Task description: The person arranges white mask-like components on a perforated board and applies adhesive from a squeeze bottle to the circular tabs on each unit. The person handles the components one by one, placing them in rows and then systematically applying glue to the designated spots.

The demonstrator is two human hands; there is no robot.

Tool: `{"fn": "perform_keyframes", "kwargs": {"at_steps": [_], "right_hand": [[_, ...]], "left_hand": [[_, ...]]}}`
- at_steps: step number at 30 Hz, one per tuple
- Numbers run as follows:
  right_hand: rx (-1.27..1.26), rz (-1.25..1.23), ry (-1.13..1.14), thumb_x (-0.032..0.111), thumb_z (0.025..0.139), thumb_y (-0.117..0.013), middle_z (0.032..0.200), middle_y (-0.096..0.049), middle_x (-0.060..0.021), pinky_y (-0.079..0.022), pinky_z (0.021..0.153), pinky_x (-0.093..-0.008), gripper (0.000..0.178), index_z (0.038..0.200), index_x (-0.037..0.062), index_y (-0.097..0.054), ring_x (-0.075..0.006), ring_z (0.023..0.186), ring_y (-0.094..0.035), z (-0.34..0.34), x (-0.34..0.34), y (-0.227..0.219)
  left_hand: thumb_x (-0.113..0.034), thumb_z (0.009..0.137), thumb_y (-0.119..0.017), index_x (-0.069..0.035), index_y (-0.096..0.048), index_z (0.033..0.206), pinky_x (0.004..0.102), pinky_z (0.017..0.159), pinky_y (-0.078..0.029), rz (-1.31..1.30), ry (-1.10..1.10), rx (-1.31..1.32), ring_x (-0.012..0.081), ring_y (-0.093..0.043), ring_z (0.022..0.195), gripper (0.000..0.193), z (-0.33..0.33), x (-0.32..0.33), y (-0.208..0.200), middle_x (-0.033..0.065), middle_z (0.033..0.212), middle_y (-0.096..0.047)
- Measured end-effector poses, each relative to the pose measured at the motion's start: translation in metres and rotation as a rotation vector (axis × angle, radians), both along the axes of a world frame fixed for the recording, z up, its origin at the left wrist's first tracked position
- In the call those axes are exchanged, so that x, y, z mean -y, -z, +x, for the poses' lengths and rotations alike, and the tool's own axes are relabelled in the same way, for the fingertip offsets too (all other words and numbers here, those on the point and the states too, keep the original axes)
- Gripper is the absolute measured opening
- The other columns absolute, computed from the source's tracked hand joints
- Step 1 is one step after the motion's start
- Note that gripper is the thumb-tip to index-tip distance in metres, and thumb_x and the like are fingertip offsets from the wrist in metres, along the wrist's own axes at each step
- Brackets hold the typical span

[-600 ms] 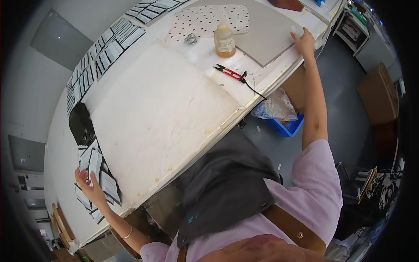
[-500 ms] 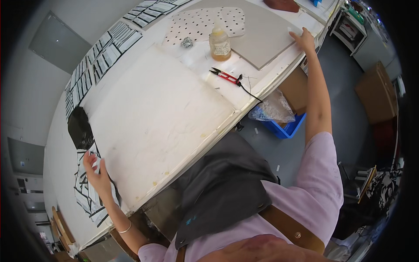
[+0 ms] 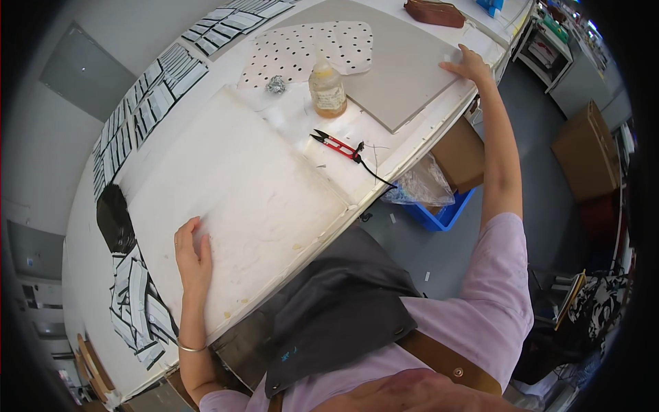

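Over the white work table (image 3: 226, 172), my left hand (image 3: 192, 261) is open with nothing in it, fingers slightly curled and thumb apart. To its left lies a loose pile of pale strips with black edges (image 3: 137, 309), beside a dark, shiny flat bundle (image 3: 115, 218). At the far right, my right hand (image 3: 473, 67) is at the edge of a grey board (image 3: 412, 75), thumb and forefinger spread. Whether its fingertips touch the board I cannot tell. Red-handled thread snips (image 3: 336, 145) with a black cord lie nearer me.
A squeeze bottle of amber liquid (image 3: 327, 93), a crumpled foil ball (image 3: 276, 84) and a white dotted sheet (image 3: 302, 51) sit mid-table. Rows of black-edged strips (image 3: 161, 86) line the far left. A brown pouch (image 3: 434, 12) lies at the back; a blue crate (image 3: 446, 216) stands below the edge.
My left hand has moved right, away from the pile of strips, to above the bare white surface. My right hand stays by the grey board's edge. The whole view has shifted slightly.
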State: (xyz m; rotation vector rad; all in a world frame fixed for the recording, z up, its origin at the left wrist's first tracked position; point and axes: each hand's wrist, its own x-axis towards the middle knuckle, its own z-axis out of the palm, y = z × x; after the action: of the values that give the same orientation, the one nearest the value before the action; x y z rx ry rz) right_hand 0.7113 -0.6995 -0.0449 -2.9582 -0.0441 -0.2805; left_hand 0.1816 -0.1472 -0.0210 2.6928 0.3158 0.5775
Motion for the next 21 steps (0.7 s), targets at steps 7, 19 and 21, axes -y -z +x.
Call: {"fn": "perform_keyframes", "kwargs": {"at_steps": [7, 19, 21], "right_hand": [[0.293, -0.058, -0.077, 0.059, 0.072, -0.081, 0.13, -0.066, -0.0193, -0.053, 0.094, -0.0509, 0.09, 0.141, 0.0072, -0.057, -0.0387, 0.121, -0.062, -0.01, -0.009, 0.009], [0.435, 1.305, -0.033, 0.025, 0.083, -0.083, 0.091, -0.073, -0.0108, -0.051, 0.061, -0.0273, 0.048, 0.116, -0.0071, -0.069, -0.0133, 0.073, -0.065, 0.004, -0.015, 0.032], [0.284, 1.32, -0.102, 0.025, 0.085, -0.081, 0.091, -0.073, -0.0108, -0.05, 0.06, -0.027, 0.044, 0.115, -0.0065, -0.07, -0.0127, 0.072, -0.065, -0.006, -0.02, 0.03]], "left_hand": [[0.002, 0.091, -0.059, 0.002, -0.058, 0.125, 0.0376, 0.1, -0.045, -0.014, -0.011, -0.002, 0.0295, -0.058, 0.115, 0.034, -0.003, -0.004, 0.001, 0.0163, 0.12, -0.061], [0.002, 0.09, -0.06, 0.003, -0.058, 0.124, 0.0381, 0.099, -0.047, -0.083, -0.023, 0.015, 0.0322, -0.06, 0.11, 0.033, 0.001, -0.002, 0.001, 0.0185, 0.118, -0.062], [0.002, 0.09, -0.06, 0.003, -0.058, 0.123, 0.0383, 0.099, -0.047, -0.088, 0.001, 0.031, 0.0322, -0.059, 0.111, 0.033, 0.003, -0.001, 0.003, 0.0186, 0.118, -0.061]]}}
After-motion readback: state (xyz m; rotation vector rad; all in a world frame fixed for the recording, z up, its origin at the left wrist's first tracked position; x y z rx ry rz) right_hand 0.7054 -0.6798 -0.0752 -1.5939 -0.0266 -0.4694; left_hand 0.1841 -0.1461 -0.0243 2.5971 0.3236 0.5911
